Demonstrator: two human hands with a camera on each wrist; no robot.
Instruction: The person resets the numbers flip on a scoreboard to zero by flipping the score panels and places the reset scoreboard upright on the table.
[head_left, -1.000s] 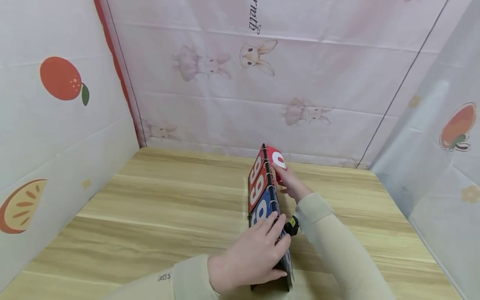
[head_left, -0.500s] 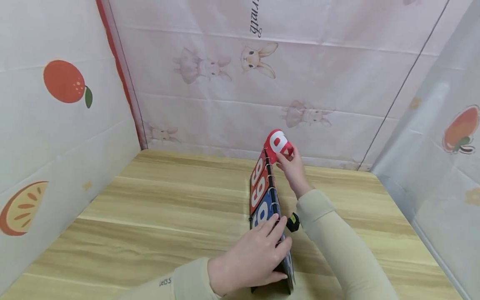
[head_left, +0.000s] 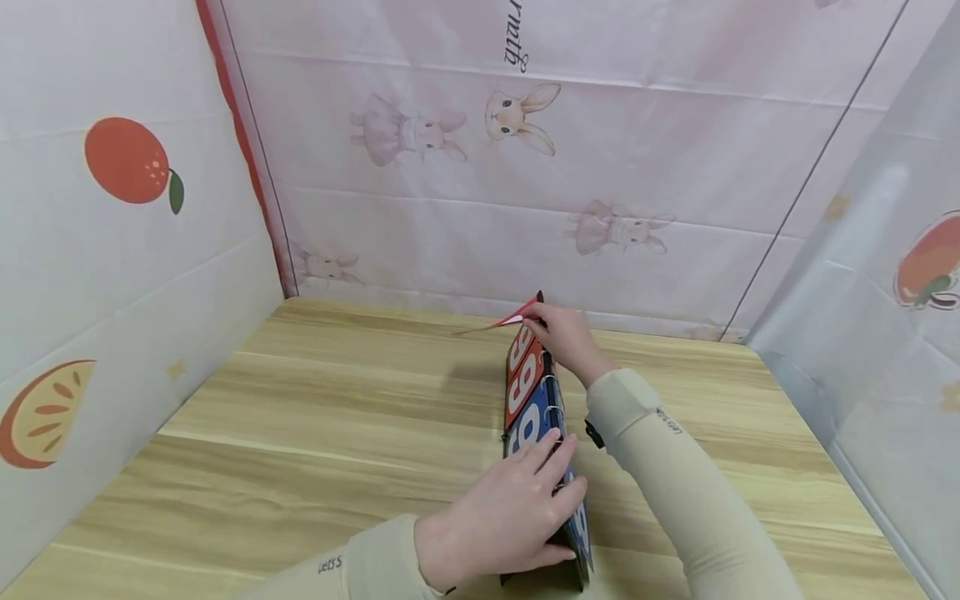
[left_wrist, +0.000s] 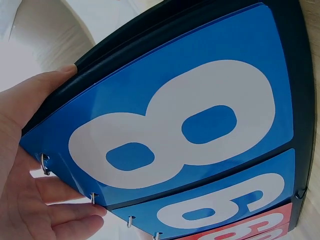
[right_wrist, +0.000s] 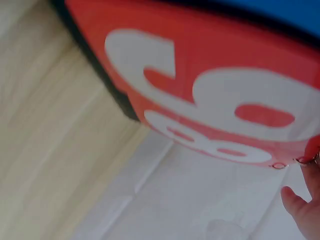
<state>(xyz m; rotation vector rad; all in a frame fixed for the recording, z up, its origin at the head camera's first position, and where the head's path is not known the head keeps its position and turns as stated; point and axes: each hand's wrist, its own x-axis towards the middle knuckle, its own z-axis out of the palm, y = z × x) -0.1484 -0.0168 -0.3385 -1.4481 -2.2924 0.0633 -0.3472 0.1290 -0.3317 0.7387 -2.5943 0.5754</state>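
A flip scoreboard (head_left: 551,408) stands tent-like on the table, its number cards hung on metal rings along the top ridge. My left hand (head_left: 510,512) grips its near end, fingers over the ridge and thumb at the end edge. In the left wrist view a large blue 8 card (left_wrist: 170,125) faces out beside that thumb (left_wrist: 55,77). At the far end my right hand (head_left: 570,337) pinches a red number card (head_left: 516,317), tilted out over the left face. The right wrist view shows red cards (right_wrist: 185,60) on the face and part of the right hand (right_wrist: 307,207).
The wood-grain table (head_left: 360,417) extends to both sides of the scoreboard. Behind it hangs a pink rabbit-print curtain (head_left: 450,233). White fruit-print sheets (head_left: 135,275) enclose the left and right sides. A small black object (head_left: 594,433) shows beside the right cuff.
My right hand has lifted the red card from the right face, up over the ridge, and down toward the left face. The left hand has stayed on the near end.
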